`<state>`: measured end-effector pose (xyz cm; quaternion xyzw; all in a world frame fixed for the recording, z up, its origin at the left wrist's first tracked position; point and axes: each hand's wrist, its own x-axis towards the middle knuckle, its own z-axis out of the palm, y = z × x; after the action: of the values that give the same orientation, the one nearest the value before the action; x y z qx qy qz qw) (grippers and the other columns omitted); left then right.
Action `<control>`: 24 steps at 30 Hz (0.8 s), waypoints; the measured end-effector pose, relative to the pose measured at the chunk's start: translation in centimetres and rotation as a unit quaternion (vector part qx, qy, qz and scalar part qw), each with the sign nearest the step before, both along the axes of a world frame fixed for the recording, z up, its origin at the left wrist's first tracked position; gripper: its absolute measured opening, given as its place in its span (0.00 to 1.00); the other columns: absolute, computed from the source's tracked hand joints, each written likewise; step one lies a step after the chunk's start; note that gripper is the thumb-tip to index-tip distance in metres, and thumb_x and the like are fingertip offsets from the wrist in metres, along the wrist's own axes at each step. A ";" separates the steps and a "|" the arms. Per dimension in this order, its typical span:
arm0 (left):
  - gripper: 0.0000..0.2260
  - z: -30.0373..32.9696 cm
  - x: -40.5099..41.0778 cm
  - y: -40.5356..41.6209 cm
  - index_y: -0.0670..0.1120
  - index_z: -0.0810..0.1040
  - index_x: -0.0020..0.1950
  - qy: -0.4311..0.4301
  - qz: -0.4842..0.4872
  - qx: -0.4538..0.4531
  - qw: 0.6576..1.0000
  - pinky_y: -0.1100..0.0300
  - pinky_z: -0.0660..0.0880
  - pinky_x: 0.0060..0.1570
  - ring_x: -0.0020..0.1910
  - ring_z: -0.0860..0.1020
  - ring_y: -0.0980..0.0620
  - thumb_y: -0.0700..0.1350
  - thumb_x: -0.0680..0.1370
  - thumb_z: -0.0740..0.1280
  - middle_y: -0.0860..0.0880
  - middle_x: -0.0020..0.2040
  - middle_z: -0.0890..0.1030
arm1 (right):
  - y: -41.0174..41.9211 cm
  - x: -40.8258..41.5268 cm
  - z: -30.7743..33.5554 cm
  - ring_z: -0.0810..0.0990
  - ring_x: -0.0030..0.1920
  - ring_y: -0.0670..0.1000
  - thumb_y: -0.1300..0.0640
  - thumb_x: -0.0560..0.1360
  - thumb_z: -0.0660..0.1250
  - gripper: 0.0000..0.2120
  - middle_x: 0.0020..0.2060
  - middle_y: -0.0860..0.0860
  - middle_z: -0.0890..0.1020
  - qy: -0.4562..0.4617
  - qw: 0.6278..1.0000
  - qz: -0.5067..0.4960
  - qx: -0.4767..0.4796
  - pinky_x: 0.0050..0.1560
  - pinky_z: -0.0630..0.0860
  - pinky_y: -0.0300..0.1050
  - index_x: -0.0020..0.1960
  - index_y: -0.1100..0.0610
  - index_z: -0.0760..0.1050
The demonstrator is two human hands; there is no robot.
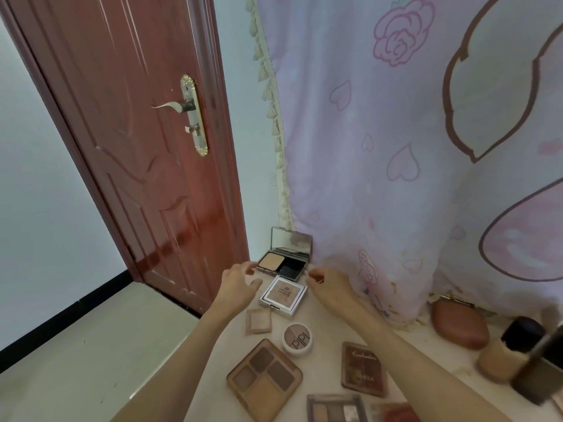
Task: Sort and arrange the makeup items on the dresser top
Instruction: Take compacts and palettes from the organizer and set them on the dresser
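An open powder compact (285,263) with its mirror lid raised stands at the back of the dresser top (329,336), against the curtain (396,147), and a square white-framed compact (284,294) lies just in front of it. The left hand (237,283) hovers with fingers spread loosely beside both compacts, holding nothing. The right hand (327,283) has its fingers curled at the white compact's far corner; whether it pinches anything I cannot tell.

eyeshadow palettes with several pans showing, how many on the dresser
2 for sure: a four-pan palette near the front between the forearms, and a clear-lidded palette cut off by the bottom edge. The closed brown palette beside them may hide more pans.
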<state>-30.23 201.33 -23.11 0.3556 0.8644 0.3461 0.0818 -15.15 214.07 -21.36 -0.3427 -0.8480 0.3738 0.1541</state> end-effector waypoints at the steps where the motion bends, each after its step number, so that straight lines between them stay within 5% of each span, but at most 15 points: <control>1: 0.18 0.0 0.4 -0.4 0.47 0.71 0.67 0.007 -0.018 -0.027 0.999 0.54 0.66 0.63 0.63 0.70 0.46 0.46 0.77 0.64 0.48 0.59 0.77 | -0.5 0.3 0.0 0.79 0.51 0.55 0.57 0.77 0.62 0.12 0.49 0.58 0.82 -0.021 1.000 0.015 0.004 0.49 0.72 0.43 0.53 0.63 0.79; 4: 0.18 0.0 1.6 -1.1 0.45 0.71 0.67 0.002 -0.057 -0.096 0.994 0.53 0.67 0.63 0.63 0.71 0.46 0.49 0.78 0.62 0.49 0.60 0.78 | -1.8 0.5 0.4 0.77 0.39 0.54 0.56 0.77 0.62 0.13 0.42 0.61 0.81 -0.049 0.998 0.027 -0.036 0.45 0.75 0.47 0.48 0.66 0.77; 7: 0.17 0.3 2.7 -1.0 0.46 0.72 0.67 0.007 -0.061 -0.092 0.994 0.54 0.68 0.63 0.63 0.72 0.48 0.48 0.79 0.61 0.49 0.62 0.77 | -2.5 0.4 0.8 0.77 0.32 0.51 0.59 0.76 0.64 0.08 0.37 0.60 0.80 -0.023 0.992 -0.002 -0.122 0.53 0.78 0.52 0.41 0.62 0.77; 13: 0.17 1.1 4.3 -0.8 0.47 0.73 0.66 -0.002 -0.037 -0.027 0.999 0.60 0.69 0.61 0.58 0.75 0.54 0.46 0.77 0.63 0.51 0.58 0.79 | -2.9 -0.1 0.6 0.79 0.54 0.64 0.61 0.72 0.66 0.19 0.53 0.68 0.79 0.043 0.964 -0.111 -0.240 0.58 0.73 0.63 0.57 0.73 0.72; 18: 0.20 2.3 5.5 -0.7 0.45 0.71 0.67 -0.039 -0.068 0.052 0.996 0.70 0.69 0.50 0.52 0.76 0.56 0.40 0.76 0.66 0.49 0.59 0.77 | -3.3 0.4 1.2 0.82 0.43 0.56 0.58 0.75 0.65 0.08 0.39 0.59 0.83 0.092 0.931 -0.130 -0.329 0.52 0.79 0.53 0.44 0.62 0.79; 21: 0.21 2.8 6.7 -0.3 0.44 0.71 0.67 -0.036 -0.105 0.099 0.989 0.65 0.73 0.53 0.54 0.77 0.53 0.37 0.74 0.68 0.49 0.59 0.74 | -3.4 0.9 2.1 0.78 0.35 0.53 0.55 0.75 0.68 0.10 0.35 0.57 0.81 0.156 0.889 -0.130 -0.410 0.38 0.76 0.45 0.42 0.63 0.78; 24: 0.22 3.8 7.8 -0.1 0.46 0.71 0.67 0.008 -0.156 0.120 0.980 0.64 0.73 0.55 0.54 0.75 0.53 0.34 0.74 0.66 0.52 0.56 0.72 | -3.6 1.4 2.7 0.77 0.36 0.55 0.52 0.72 0.71 0.17 0.36 0.59 0.79 0.205 0.863 -0.125 -0.444 0.38 0.75 0.44 0.47 0.67 0.79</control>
<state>-22.43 201.28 -19.27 0.4960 0.7511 0.4274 0.0844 -13.80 210.44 -18.67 -0.3939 -0.4915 0.7501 0.2015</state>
